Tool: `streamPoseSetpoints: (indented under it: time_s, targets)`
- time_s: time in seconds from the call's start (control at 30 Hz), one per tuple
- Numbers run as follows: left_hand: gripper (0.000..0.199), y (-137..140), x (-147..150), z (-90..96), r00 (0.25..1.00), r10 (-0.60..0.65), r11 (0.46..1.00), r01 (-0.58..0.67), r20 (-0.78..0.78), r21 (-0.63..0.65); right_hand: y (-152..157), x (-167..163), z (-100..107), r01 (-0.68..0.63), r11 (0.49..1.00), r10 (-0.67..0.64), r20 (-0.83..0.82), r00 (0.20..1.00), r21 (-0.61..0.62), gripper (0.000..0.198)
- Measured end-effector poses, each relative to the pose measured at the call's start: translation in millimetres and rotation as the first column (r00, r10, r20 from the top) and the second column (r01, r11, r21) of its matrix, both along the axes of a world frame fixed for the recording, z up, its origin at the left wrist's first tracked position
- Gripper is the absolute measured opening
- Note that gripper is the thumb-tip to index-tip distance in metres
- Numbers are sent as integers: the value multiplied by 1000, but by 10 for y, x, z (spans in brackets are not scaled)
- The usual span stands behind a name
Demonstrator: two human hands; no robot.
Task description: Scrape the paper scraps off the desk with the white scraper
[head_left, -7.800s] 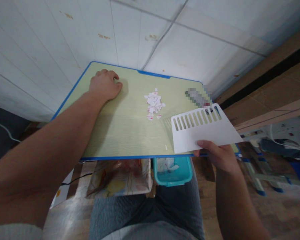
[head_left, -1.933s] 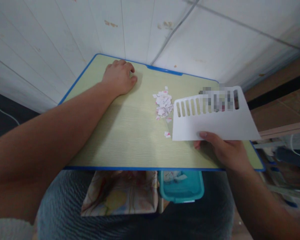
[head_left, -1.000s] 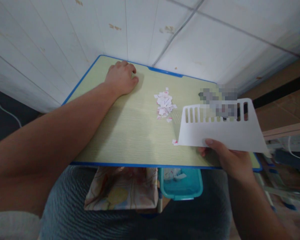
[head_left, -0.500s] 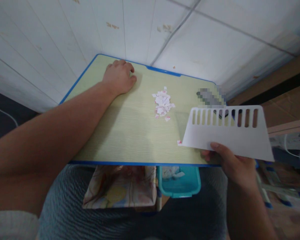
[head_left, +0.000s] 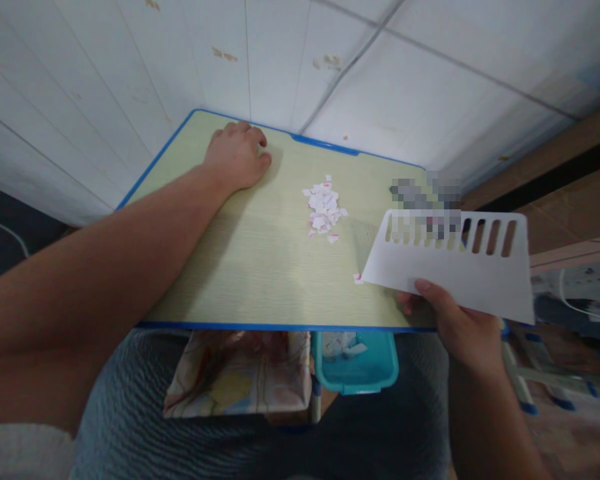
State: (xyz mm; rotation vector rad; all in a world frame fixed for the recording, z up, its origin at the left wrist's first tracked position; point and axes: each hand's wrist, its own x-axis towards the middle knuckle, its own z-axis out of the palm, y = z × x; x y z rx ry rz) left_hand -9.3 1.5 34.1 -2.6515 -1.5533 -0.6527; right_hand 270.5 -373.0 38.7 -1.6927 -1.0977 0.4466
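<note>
My left hand (head_left: 237, 155) rests on the far left part of the small table (head_left: 260, 267), its fingers bent, the thumb apart from them and nothing visible in its grasp. My right hand (head_left: 467, 330) grips a white slotted plastic panel (head_left: 460, 277) by its near edge, thumb on top. The panel is held tilted over the table's right side, its row of slots facing away from me. Mid-table lies a loose pile of small torn paper scraps (head_left: 324, 205), between my hands. One pink-marked scrap (head_left: 358, 278) lies apart, right by the panel's left corner.
Below the near edge hang a turquoise bin (head_left: 357, 380) with paper pieces inside and a patterned bag (head_left: 250, 393). A pale wall (head_left: 270, 60) with a cable (head_left: 350, 63) borders the far side. A blurred-out dark object (head_left: 410, 193) is at the table's right, partly behind the panel.
The white slotted panel and my right hand have shifted slightly left, and the panel's tilt differs a little. My left hand and the paper pile look about the same.
</note>
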Motion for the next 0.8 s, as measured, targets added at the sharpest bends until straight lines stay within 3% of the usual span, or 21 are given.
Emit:
streamPoseSetpoints:
  time_s: [0.13,0.27,0.47,0.67,0.8]
  targets:
    - [49,-37,10,32,1000,10,1000,-10,-10,-23,-46,35,15,-114,993,115,-92,989,13,31]
    - [44,15,-4,-9,1000,-7,1000,7,17,-6,-82,40,-1,-105,994,106,-134,985,10,31]
    - [43,58,-17,-46,1000,-8,1000,8,14,28,-100,86,-27,-159,987,156,-118,981,-18,33]
    - [47,-19,-10,22,1000,6,1000,-6,15,-29,-130,153,-50,-150,988,147,-73,986,-37,31]
    - [49,-21,-24,26,1000,-1,1000,1,2,-27,-124,179,-43,-244,968,239,-94,966,-51,35]
